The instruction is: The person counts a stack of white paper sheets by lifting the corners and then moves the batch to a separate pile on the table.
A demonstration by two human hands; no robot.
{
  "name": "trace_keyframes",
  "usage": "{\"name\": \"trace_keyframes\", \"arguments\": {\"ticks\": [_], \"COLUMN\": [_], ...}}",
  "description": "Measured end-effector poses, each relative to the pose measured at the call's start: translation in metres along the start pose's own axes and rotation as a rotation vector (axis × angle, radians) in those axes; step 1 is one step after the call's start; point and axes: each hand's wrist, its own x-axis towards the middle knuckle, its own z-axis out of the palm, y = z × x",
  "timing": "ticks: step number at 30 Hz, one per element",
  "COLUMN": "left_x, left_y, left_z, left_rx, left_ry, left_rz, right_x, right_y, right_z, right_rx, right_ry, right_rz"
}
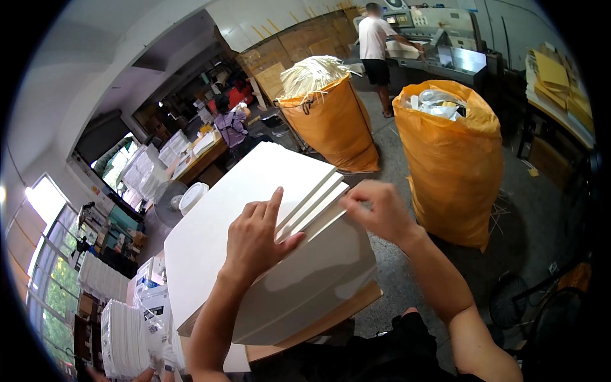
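A tall stack of large white paper sheets (216,210) stands in front of me, its upper layers fanned into several stepped bundles at the right corner. On top of it lies my left hand (256,237), fingers spread, thumb stretched along the stepped edges. At that corner is my right hand (380,209), slightly blurred, with its fingers curled closed beside the sheet edges. Whether paper is pinched between those fingertips cannot be made out. Under the stack shows the edge of a brown board (318,323).
Two big orange sacks stand beyond the stack, one of paper strips (334,124), one of plastic scraps (452,165). A person (377,44) works at a machine (439,38); another (234,124) sits at a table. A fan (168,202) and wrapped paper stacks (124,337) are left.
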Motion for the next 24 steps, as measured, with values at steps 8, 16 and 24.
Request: {"name": "trace_keyframes", "arguments": {"ticks": [8, 16, 24], "left_x": [0.011, 0.013, 0.009], "left_y": [-0.002, -0.015, -0.006], "left_z": [-0.021, -0.024, -0.034], "left_rx": [-0.051, -0.157, -0.206], "left_ry": [-0.021, 0.015, -0.036], "left_rz": [0.084, 0.142, 0.088], "right_x": [0.046, 0.051, 0.052], "right_y": [-0.028, -0.018, -0.010], "right_z": [-0.004, 0.035, 0.031], "right_rx": [-0.128, 0.770, 1.122], "right_ry": [-0.149, 0.000, -0.026], "right_rz": [0.139, 0.333, 0.475]}}
